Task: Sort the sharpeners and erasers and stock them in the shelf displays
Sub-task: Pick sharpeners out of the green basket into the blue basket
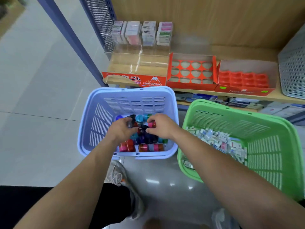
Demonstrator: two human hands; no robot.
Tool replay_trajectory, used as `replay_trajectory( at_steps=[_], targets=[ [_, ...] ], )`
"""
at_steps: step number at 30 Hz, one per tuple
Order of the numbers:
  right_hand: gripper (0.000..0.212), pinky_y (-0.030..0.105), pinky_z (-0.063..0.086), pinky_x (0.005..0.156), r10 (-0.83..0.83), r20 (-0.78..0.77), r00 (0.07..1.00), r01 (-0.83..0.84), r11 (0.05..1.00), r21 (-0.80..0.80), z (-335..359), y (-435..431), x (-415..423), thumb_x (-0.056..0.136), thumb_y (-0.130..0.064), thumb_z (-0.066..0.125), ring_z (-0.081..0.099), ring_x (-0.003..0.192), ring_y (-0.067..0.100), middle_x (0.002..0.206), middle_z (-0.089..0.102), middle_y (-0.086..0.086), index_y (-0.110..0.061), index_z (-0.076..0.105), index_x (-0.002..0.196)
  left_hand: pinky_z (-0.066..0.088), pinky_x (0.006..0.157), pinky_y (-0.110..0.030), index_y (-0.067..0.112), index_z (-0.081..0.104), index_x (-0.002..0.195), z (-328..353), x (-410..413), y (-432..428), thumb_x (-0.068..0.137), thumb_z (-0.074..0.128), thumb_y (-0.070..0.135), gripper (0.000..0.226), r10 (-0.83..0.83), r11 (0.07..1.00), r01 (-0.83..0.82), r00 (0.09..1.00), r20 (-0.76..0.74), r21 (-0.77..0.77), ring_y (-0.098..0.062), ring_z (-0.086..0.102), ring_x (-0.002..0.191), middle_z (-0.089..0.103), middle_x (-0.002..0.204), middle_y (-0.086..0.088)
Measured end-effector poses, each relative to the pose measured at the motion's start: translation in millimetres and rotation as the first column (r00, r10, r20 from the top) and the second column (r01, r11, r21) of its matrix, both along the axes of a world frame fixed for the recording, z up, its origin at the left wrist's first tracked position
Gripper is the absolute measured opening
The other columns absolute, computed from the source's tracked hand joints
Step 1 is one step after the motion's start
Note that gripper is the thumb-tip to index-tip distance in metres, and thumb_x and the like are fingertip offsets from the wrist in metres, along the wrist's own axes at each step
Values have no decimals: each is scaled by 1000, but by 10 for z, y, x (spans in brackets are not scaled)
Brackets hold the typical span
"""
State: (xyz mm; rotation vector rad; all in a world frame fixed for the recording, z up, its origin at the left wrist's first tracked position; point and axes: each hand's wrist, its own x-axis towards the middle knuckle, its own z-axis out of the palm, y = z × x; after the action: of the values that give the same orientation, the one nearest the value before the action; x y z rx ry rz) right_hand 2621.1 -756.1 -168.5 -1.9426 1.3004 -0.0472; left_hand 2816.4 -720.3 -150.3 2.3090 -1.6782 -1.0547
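On glossy grey tiles, blue basket stands beside green basket

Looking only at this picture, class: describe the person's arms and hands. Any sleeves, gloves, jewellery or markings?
The left forearm and right forearm are bare as far as the frame shows, with no sleeve in view. The left hand and right hand wear no gloves. No watch, bracelet or ring shows, and no markings are visible.

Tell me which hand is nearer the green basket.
Right. The right hand, pinching a pink sharpener, is in the blue basket on the side next to the green basket; the left hand, gripping a dark sharpener, lies farther left.
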Motion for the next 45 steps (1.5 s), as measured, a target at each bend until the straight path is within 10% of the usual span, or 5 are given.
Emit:
replay_trajectory(
  at_steps=[7, 14, 19, 27, 45],
  targets=[
    [16, 20, 44, 73, -321, 177, 931, 337, 939, -71, 517, 142, -1427, 90, -24, 74, 60, 84, 7, 96, 65, -9, -21, 69, 105, 44, 90, -24, 21, 67, 125, 281, -965, -152, 93, 68, 30, 34, -232, 957, 198, 961, -149, -211, -16, 62, 111, 68, 123, 4],
    [49, 32, 46, 95, -502, -294, 813, 558, 817, 145, -518, 356, -2794, 95, -36, 67, 59, 117, 29, 136, 60, 14, -9, 58, 136, 33, 112, -38, 27, 57, 137, 7, -1971, -240, 94, 58, 43, 45, -639, 692, 665, 745, 192, -279, -20, 42, 135, 52, 144, 4],
    [89, 50, 31, 117, -508, -452, 733, 639, 743, 201, -1286, 466, -2936, 86, -67, 62, 25, 145, 42, 160, 23, 16, -18, 32, 154, 26, 118, -46, 27, 66, 124, -358, -2019, -366, 89, 62, 44, 40, -690, 576, 765, 645, 329, -289, -20, 47, 132, 60, 136, 4],
    [94, 64, 30, 112, -471, -450, 759, 597, 780, 190, -1447, 448, -2547, 67, -83, 64, 19, 143, 43, 157, 17, -3, -43, 35, 146, 45, 100, -43, 30, 67, 120, -384, -2076, -366, 88, 52, 52, 42, -674, 610, 755, 654, 343, -240, -16, 49, 125, 62, 130, 12],
    [106, 58, 36, 112, -524, -359, 772, 627, 720, 298, -1556, 480, -2601, 59, -80, 75, 34, 140, 37, 148, 35, 7, -27, 35, 142, 49, 90, -42, 25, 72, 110, -426, -2094, -338, 86, 56, 49, 37, -633, 616, 731, 682, 367, -295, -14, 52, 117, 67, 120, 12]
  ],
)
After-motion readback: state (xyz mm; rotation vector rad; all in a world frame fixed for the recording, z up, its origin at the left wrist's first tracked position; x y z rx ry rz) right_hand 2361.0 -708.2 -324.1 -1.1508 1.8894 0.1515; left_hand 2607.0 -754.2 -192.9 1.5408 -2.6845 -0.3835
